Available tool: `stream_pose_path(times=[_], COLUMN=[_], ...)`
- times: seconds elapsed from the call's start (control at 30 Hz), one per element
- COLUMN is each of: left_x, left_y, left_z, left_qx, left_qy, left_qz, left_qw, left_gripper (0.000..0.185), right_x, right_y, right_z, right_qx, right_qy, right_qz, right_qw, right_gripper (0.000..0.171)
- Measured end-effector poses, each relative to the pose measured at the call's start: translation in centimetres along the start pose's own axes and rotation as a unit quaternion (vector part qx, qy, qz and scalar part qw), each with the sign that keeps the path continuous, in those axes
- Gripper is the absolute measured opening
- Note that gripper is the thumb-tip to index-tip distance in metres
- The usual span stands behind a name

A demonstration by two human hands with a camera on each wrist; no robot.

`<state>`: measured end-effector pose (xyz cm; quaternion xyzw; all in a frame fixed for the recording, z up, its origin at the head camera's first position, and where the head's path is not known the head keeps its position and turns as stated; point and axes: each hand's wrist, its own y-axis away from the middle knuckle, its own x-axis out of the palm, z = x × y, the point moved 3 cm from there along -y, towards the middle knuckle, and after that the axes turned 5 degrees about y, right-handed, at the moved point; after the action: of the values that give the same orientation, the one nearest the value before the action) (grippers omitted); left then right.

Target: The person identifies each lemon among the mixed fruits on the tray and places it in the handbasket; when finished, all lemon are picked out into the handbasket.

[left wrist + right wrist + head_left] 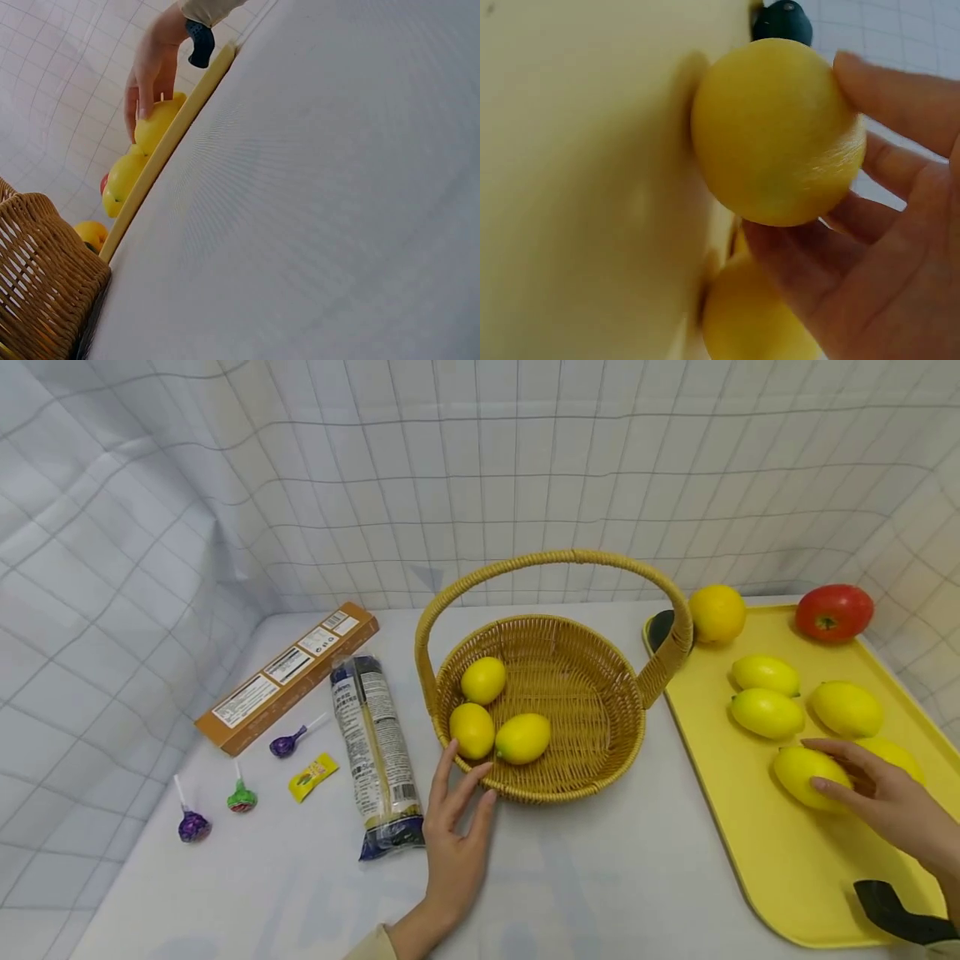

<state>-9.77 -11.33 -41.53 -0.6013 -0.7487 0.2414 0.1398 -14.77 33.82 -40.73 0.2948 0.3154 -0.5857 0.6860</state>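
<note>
A wicker basket [558, 792] with a tall handle holds three lemons [483, 679]. My left hand [457, 827] lies on the table in front of it, and its straight fingers touch the front rim. On the yellow tray [780, 877] to the right, my right hand [892, 802] grips a lemon [802, 772] that rests on the tray. The right wrist view shows this lemon [776, 131] up close, with the thumb and fingers of that hand [885, 262] curled round it. In the left wrist view the same hand [154, 67] covers the lemon [154, 127].
The tray also carries several other lemons [767, 712], an orange [717, 612], a tomato [834, 612] and a dark object [661, 628] partly hidden behind the basket handle. Left of the basket lie a noodle pack [375, 752], a brown box [288, 675], three lollipops [242, 797] and a yellow sachet [312, 776].
</note>
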Motion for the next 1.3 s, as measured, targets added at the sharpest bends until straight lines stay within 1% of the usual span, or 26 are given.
stream_pose_path(times=[0.1, 0.17, 0.23, 0.33, 0.4, 0.43, 0.47, 0.53, 0.57, 0.63, 0.67, 0.73, 0.8, 0.9, 0.93, 1.03, 1.1, 1.17, 1.23, 1.3], left_x=[-0.1, -0.1, -0.1, 0.0, 0.2, 0.2, 0.2, 0.2, 0.1, 0.0, 0.0, -0.1, -0.1, 0.0, 0.0, 0.0, -0.1, -0.1, -0.2, -0.2], left_y=[-0.3, -0.4, -0.5, -0.5, -0.4, -0.3, -0.2, 0.0, 0.2, 0.3, 0.3, 0.1, -0.1, -0.1, 0.0, 0.5, 0.5, 0.5, 0.4, 0.3], left_z=[-1.2, -2.0, -2.4, -2.1, -1.4, -1.1, -0.7, 0.0, 0.2, 0.4, 0.4, -0.1, -1.0, -0.9, -0.7, 0.5, 0.5, 0.4, 0.3, 0.4], left_qx=[-0.004, -0.008, -0.011, -0.007, -0.003, -0.002, -0.001, -0.001, -0.001, 0.002, 0.005, 0.008, 0.008, 0.005, 0.003, 0.002, 0.003, 0.006, 0.010, 0.012], left_qy=[0.003, 0.006, 0.007, 0.011, 0.012, 0.010, 0.007, 0.002, -0.001, -0.004, -0.003, -0.002, 0.000, -0.003, -0.003, -0.010, -0.009, -0.006, -0.001, -0.002], left_qz=[0.000, 0.000, -0.002, -0.001, 0.000, 0.000, -0.001, -0.005, -0.006, -0.008, -0.008, -0.007, -0.006, -0.009, -0.008, -0.007, -0.004, -0.003, -0.001, -0.001], left_qw=[1.0000, 0.9999, 0.9999, 0.9999, 0.9999, 0.9999, 1.0000, 1.0000, 1.0000, 1.0000, 1.0000, 0.9999, 0.9999, 0.9999, 1.0000, 0.9999, 0.9999, 1.0000, 0.9999, 0.9999], left_gripper=[0.029, 0.028, 0.028, 0.029, 0.030, 0.030, 0.030, 0.030, 0.030, 0.030, 0.030, 0.029, 0.027, 0.027, 0.027, 0.029, 0.030, 0.030, 0.030, 0.030], right_x=[0.7, 0.9, 1.0, 1.1, 1.3, 1.5, 1.8, 2.6, 3.2, 4.5, 5.3, 6.8, 8.4, 10.5, 11.1, 12.7, 13.5, 14.1, 14.5, 14.6], right_y=[-0.4, -0.5, -0.4, 0.0, 0.2, 0.1, -0.1, -0.9, -1.4, -2.8, -3.6, -5.2, -6.5, -7.9, -8.1, -8.6, -8.9, -9.1, -9.3, -9.4], right_z=[0.6, 1.3, 2.3, 5.0, 7.9, 9.6, 11.2, 14.5, 15.9, 18.1, 19.0, 20.4, 21.4, 22.5, 22.8, 23.5, 23.9, 24.1, 24.3, 24.4], right_qx=[0.007, 0.010, 0.007, -0.024, -0.072, -0.102, -0.137, -0.196, -0.223, -0.250, -0.258, -0.265, -0.264, -0.266, -0.270, -0.275, -0.279, -0.280, -0.285, -0.299], right_qy=[0.021, 0.018, 0.005, -0.018, -0.042, -0.047, -0.056, -0.100, -0.126, -0.157, -0.167, -0.167, -0.148, -0.112, -0.099, -0.090, -0.092, -0.089, -0.073, -0.044], right_qz=[0.034, 0.045, 0.052, 0.066, 0.084, 0.095, 0.107, 0.144, 0.165, 0.206, 0.223, 0.247, 0.269, 0.297, 0.302, 0.317, 0.321, 0.323, 0.318, 0.295], right_qw=[0.999, 0.999, 0.999, 0.997, 0.993, 0.989, 0.983, 0.965, 0.953, 0.933, 0.925, 0.917, 0.914, 0.910, 0.909, 0.903, 0.900, 0.900, 0.901, 0.907], right_gripper=[0.058, 0.061, 0.062, 0.059, 0.058, 0.058, 0.057, 0.055, 0.054, 0.051, 0.049, 0.047, 0.046, 0.047, 0.047, 0.050, 0.051, 0.051, 0.051, 0.051])
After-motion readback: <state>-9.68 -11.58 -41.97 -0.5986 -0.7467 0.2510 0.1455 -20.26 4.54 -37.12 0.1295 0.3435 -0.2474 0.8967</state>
